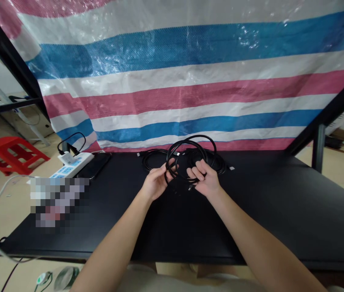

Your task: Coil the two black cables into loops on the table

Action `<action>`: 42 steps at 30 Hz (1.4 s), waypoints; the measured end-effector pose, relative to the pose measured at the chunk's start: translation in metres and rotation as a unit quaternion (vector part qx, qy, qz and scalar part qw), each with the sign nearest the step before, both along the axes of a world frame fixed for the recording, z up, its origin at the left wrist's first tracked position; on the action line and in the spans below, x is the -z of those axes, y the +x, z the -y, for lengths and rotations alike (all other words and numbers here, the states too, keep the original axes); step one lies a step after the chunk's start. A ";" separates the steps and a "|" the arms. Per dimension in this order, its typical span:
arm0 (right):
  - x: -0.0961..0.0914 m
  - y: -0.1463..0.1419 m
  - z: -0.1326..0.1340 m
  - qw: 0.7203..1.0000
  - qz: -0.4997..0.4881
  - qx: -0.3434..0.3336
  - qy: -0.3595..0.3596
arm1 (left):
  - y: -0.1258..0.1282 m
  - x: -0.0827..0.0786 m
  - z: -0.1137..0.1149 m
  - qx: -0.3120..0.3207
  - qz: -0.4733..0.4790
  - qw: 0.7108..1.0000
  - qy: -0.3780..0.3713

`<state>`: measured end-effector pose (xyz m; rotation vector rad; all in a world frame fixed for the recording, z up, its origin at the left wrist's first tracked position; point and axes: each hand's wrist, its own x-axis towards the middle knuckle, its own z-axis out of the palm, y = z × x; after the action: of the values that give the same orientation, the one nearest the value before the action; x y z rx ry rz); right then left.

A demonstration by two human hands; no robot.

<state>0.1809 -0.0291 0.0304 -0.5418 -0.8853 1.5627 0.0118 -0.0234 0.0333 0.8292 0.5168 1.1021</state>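
Between my two hands a black cable [186, 141] is held in loose round loops above the black table [184, 227]. My left hand [157, 181] pinches the left side of the loops between thumb and fingers. On the right side, my right hand [205, 177] has its fingers curled closed around the cable. A small metal-tipped connector [190, 187] hangs just below the right hand's fingers. Behind the held loops lie more coiled black cables [151, 158] on the table, their light plug ends showing to the left and right. The loops partly hide those coils.
At the table's left stand a white power strip [82, 158] with a plugged-in charger [66, 157], and a dark phone [94, 166]. A blurred patch covers the front left. A striped plastic sheet [190, 89] hangs behind the table. A red stool [12, 154] stands on the floor.
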 end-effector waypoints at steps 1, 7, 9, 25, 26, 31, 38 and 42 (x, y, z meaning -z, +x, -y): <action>0.001 -0.001 0.000 1.000 -0.003 -0.010 -0.005 | 0.002 0.000 0.002 0.004 0.005 1.000 -0.001; 0.000 -0.011 -0.001 0.994 0.018 0.055 -0.094 | 0.008 0.001 0.002 -0.095 0.032 0.995 -0.024; 0.000 -0.016 -0.002 0.987 0.033 0.092 -0.128 | 0.007 0.001 0.000 -0.109 0.034 0.992 -0.054; 0.004 -0.011 -0.007 0.775 0.506 0.351 -0.138 | 0.015 0.024 -0.001 -0.047 -0.033 0.998 -0.033; 0.002 -0.008 -0.007 0.748 0.549 0.351 -0.129 | 0.017 0.026 -0.002 -0.051 -0.032 0.997 -0.044; -0.001 0.000 -0.009 0.677 0.647 0.321 -0.140 | 0.017 0.026 -0.003 -0.027 -0.020 0.993 -0.110; 0.011 0.008 -0.016 0.768 0.528 0.341 -0.124 | 0.012 0.014 0.002 0.003 -0.068 0.993 -0.091; 0.012 0.011 -0.017 0.870 0.421 0.235 -0.103 | 0.012 0.006 0.000 -0.035 -0.088 0.992 -0.085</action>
<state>0.1920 -0.0121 0.0187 -1.5455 -1.1087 0.9394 0.0236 -0.0231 0.0273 0.7673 0.7817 1.0380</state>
